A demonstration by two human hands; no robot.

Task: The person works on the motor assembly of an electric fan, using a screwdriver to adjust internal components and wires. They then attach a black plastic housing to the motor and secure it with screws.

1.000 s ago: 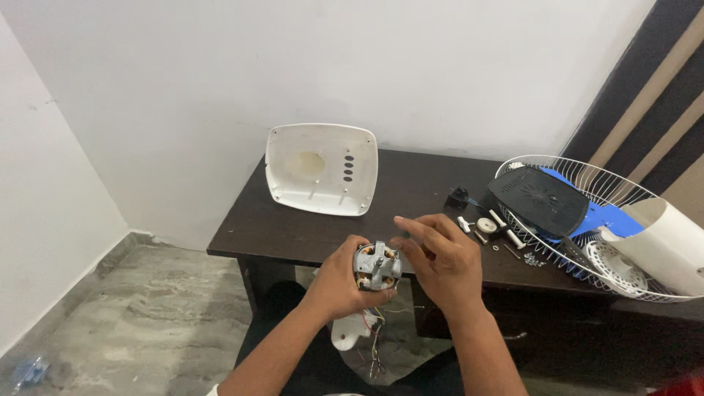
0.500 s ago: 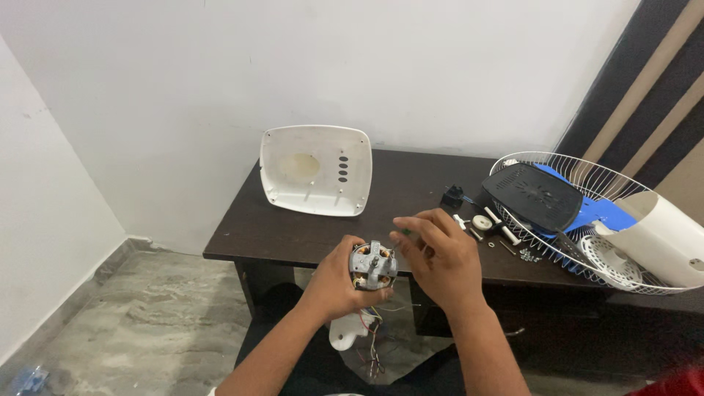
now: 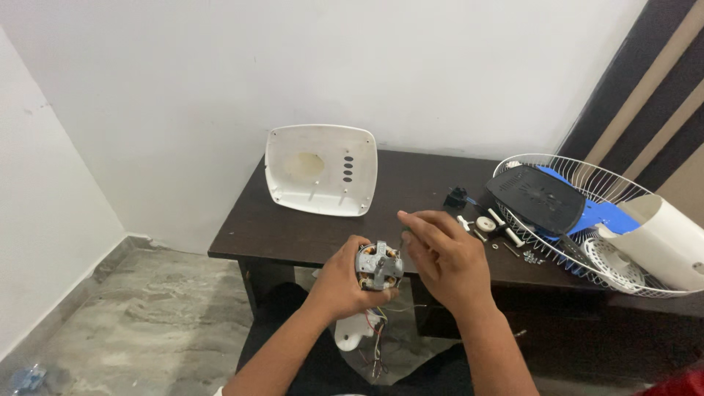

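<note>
My left hand (image 3: 343,282) grips a small fan motor (image 3: 379,268) with copper windings and a grey metal bracket, held in front of the dark table's near edge. Coloured wires (image 3: 377,339) hang from the motor down to a white plastic part (image 3: 350,334) below. My right hand (image 3: 444,258) is just right of the motor, fingers curled and pinched together at its top edge; whether they hold something small I cannot tell.
On the dark wooden table (image 3: 308,227) lies a white fan housing cover (image 3: 321,178). To the right are a wire fan guard (image 3: 587,220) holding a black cover (image 3: 537,198), blue blades and a white body (image 3: 656,242), plus loose screws and small parts (image 3: 490,227).
The view has shifted slightly. My right hand has drawn a little away from the motor's top, fingers still pinched. My left hand keeps holding the motor.
</note>
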